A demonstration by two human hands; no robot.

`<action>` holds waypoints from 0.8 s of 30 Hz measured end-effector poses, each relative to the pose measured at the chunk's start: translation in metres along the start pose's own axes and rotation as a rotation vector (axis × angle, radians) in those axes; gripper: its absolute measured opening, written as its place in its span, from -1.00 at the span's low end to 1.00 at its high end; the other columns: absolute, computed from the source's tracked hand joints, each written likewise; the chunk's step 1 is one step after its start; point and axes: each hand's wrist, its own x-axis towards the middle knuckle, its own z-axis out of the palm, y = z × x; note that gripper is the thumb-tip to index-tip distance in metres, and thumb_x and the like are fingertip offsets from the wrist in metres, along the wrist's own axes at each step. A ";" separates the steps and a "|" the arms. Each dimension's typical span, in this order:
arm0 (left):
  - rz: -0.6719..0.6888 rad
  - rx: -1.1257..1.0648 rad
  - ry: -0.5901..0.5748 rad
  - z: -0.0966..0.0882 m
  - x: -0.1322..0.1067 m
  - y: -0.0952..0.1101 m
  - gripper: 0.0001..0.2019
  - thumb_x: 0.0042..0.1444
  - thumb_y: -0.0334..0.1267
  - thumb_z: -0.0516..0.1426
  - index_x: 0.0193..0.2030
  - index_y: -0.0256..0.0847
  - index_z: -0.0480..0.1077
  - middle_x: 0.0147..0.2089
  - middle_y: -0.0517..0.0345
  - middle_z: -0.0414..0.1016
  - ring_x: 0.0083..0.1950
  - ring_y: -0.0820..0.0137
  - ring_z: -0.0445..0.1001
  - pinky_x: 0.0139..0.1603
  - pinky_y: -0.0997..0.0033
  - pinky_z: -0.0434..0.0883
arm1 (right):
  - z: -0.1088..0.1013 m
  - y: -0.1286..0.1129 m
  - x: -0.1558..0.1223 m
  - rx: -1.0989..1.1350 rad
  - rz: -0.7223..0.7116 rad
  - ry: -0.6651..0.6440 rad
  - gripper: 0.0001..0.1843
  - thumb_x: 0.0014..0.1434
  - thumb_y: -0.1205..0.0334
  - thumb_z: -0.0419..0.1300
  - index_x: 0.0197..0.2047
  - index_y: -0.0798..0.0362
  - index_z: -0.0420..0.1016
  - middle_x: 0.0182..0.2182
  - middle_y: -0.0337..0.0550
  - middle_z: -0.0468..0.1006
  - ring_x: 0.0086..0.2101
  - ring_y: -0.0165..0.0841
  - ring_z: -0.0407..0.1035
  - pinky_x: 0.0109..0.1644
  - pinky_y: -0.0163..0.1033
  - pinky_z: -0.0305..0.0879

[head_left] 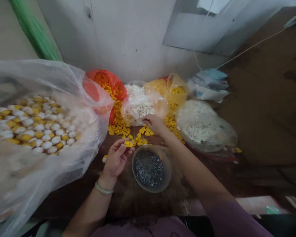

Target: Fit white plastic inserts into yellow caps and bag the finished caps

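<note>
The left hand [116, 159] has its fingers together on a small yellow piece [128, 143]; the right hand [155, 124] bunches its fingers above the loose yellow heap [117, 126]. A careless knock could tip the round translucent bowl [168, 171] and spill its dark grey granules [149, 168].

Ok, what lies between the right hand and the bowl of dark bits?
In the head view, scattered yellow pieces and a patch of brown tabletop lie between the right hand and the round bowl of dark bits.

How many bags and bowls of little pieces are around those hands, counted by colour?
Clear plastic bags: 3 (large left one, middle one, right one)
Red plastic bag: 1
Yellow plastic bag: 1
Clear plastic bowl: 1
Total: 6
</note>
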 end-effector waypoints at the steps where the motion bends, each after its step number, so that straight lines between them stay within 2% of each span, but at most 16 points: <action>1: -0.003 0.003 -0.001 0.000 0.000 0.000 -0.66 -0.21 -0.21 0.46 -0.26 -0.25 0.58 -0.37 0.08 0.62 -0.40 0.47 0.56 -0.38 0.60 0.50 | 0.003 -0.002 -0.007 0.037 -0.050 -0.041 -0.78 0.27 0.38 0.11 -0.11 0.09 0.57 -0.16 -0.04 0.58 -0.09 -0.27 0.41 0.04 -0.21 0.28; 4: -0.015 0.009 -0.004 0.000 0.000 -0.003 -0.64 -0.23 -0.20 0.47 -0.26 -0.24 0.58 -0.38 0.10 0.61 -0.41 0.48 0.55 -0.37 0.60 0.49 | 0.019 -0.005 -0.020 0.144 -0.182 -0.152 -0.78 0.13 0.48 0.20 -0.21 0.06 0.60 -0.17 -0.08 0.59 -0.13 -0.31 0.42 0.02 -0.22 0.29; 7: -0.013 0.014 -0.005 -0.001 0.000 -0.004 -0.65 -0.22 -0.19 0.46 -0.26 -0.23 0.58 -0.38 0.11 0.61 -0.41 0.48 0.55 -0.38 0.60 0.49 | 0.033 -0.006 -0.021 0.253 -0.238 -0.183 -0.82 0.11 0.46 0.22 -0.29 0.04 0.61 -0.22 -0.08 0.60 -0.13 -0.31 0.41 0.05 -0.20 0.28; 11: 0.001 0.014 -0.011 -0.002 0.001 -0.003 -0.67 -0.19 -0.21 0.45 -0.25 -0.22 0.58 -0.35 0.10 0.62 -0.39 0.47 0.56 -0.37 0.59 0.50 | 0.035 -0.007 -0.020 0.412 -0.174 -0.078 -0.92 0.11 0.39 0.23 -0.35 0.07 0.57 -0.36 -0.09 0.55 -0.23 -0.29 0.40 -0.01 -0.16 0.29; 13: 0.004 0.016 -0.008 -0.002 0.001 -0.003 -0.67 -0.20 -0.21 0.46 -0.25 -0.22 0.58 -0.34 0.10 0.63 -0.39 0.47 0.57 -0.38 0.59 0.49 | 0.030 -0.012 -0.026 0.507 -0.112 0.010 -0.91 0.16 0.30 0.20 -0.26 0.07 0.54 -0.34 -0.10 0.53 -0.27 -0.30 0.39 -0.07 -0.16 0.32; 15: 0.001 0.018 0.000 -0.001 0.001 -0.003 -0.67 -0.22 -0.21 0.46 -0.27 -0.21 0.59 -0.34 0.10 0.63 -0.40 0.47 0.57 -0.38 0.59 0.50 | 0.022 -0.023 -0.036 0.604 -0.054 0.089 -0.79 0.26 0.19 0.11 -0.10 0.03 0.49 -0.29 -0.13 0.50 -0.30 -0.34 0.39 -0.15 -0.20 0.35; 17: -0.006 0.020 0.001 0.000 0.000 -0.003 -0.67 -0.24 -0.21 0.47 -0.28 -0.21 0.59 -0.33 0.09 0.64 -0.41 0.46 0.57 -0.38 0.57 0.50 | 0.011 -0.039 -0.048 0.886 0.024 0.119 -0.73 0.29 0.11 0.08 0.02 -0.05 0.42 -0.29 -0.20 0.47 -0.35 -0.40 0.37 -0.23 -0.27 0.35; 19: -0.015 0.023 -0.006 0.001 -0.001 -0.003 -0.67 -0.23 -0.22 0.47 -0.28 -0.21 0.59 -0.31 0.08 0.64 -0.41 0.45 0.57 -0.39 0.55 0.50 | -0.002 -0.059 -0.060 1.348 0.130 0.083 -0.64 0.20 0.11 0.21 0.07 -0.14 0.40 -0.35 -0.28 0.43 -0.41 -0.46 0.33 -0.31 -0.35 0.33; 21: -0.022 0.021 -0.009 0.001 -0.002 -0.003 -0.67 -0.24 -0.22 0.47 -0.28 -0.20 0.59 -0.31 0.09 0.65 -0.41 0.46 0.57 -0.38 0.56 0.50 | -0.014 -0.078 -0.069 1.795 0.240 0.016 -0.53 0.04 0.19 0.36 0.04 -0.17 0.43 -0.40 -0.34 0.39 -0.45 -0.51 0.28 -0.39 -0.42 0.30; 24: -0.015 0.013 -0.010 0.002 -0.002 -0.002 -0.66 -0.25 -0.22 0.48 -0.28 -0.20 0.60 -0.35 0.12 0.64 -0.42 0.47 0.57 -0.40 0.59 0.49 | -0.026 -0.100 -0.080 2.146 0.328 -0.016 -0.56 -0.04 0.31 0.41 -0.06 -0.12 0.46 -0.40 -0.33 0.38 -0.46 -0.54 0.26 -0.44 -0.50 0.32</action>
